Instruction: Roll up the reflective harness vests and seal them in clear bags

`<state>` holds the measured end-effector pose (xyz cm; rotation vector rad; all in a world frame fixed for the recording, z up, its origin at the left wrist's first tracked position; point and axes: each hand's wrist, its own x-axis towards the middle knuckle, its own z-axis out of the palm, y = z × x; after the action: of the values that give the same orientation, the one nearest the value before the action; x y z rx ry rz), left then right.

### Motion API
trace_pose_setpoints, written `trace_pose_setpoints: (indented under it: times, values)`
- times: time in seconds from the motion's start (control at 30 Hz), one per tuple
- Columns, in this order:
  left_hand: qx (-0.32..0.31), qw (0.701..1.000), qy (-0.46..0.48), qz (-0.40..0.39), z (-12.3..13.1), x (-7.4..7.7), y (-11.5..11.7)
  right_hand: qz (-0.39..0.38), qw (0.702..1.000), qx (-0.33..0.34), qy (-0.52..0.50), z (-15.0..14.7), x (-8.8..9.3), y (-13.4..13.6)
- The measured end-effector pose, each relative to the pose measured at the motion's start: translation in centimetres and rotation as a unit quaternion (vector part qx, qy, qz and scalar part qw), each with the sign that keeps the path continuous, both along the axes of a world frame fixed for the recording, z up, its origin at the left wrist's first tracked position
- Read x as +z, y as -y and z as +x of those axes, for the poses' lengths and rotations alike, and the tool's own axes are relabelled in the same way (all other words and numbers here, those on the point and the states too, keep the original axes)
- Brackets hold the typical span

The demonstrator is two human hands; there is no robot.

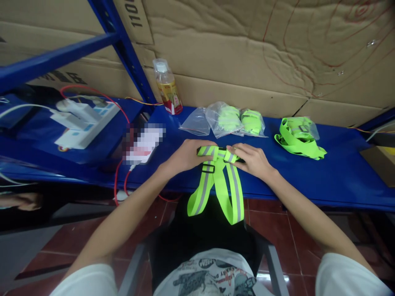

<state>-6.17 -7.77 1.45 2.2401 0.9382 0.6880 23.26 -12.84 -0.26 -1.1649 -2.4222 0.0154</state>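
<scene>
The person's left hand (184, 156) and right hand (252, 161) are both shut tight on the top of one bright yellow strap (216, 181). The strap lies on the front edge of the blue shelf (339, 172), and its two loops hang down. Behind it sit three clear bags: one empty bag (196, 122), a first packed bag (226, 118) and a second packed bag (253, 122). One loose strap pile (298, 139) and one bottle (166, 86) are there too.

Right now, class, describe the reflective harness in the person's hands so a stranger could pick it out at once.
Find the long blue shelf under the cardboard wall. At its front edge the left hand and right hand hold a neon-yellow reflective harness. Unlike the bagged ones and the loose bundle behind, its grey-striped straps hang off the edge.
</scene>
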Motion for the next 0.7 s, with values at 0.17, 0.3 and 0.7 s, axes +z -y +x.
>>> trace_pose_setpoints:
  times: [0.17, 0.3, 0.7]
  values:
    - [0.019, 0.995, 0.03, 0.091, -0.2, -2.2, 1.4, -0.051, 0.989, 0.055, -0.125, 0.0, 0.1, 0.8]
    - [0.011, 0.995, 0.025, 0.093, -1.1, -3.0, 1.9, -0.08, 0.982, 0.055, -0.164, 0.0, -0.5, 1.3]
    - [-0.038, 0.998, -0.026, -0.031, -2.5, -0.2, 3.1, -0.111, 0.979, -0.03, -0.169, -1.4, -1.7, 4.2]
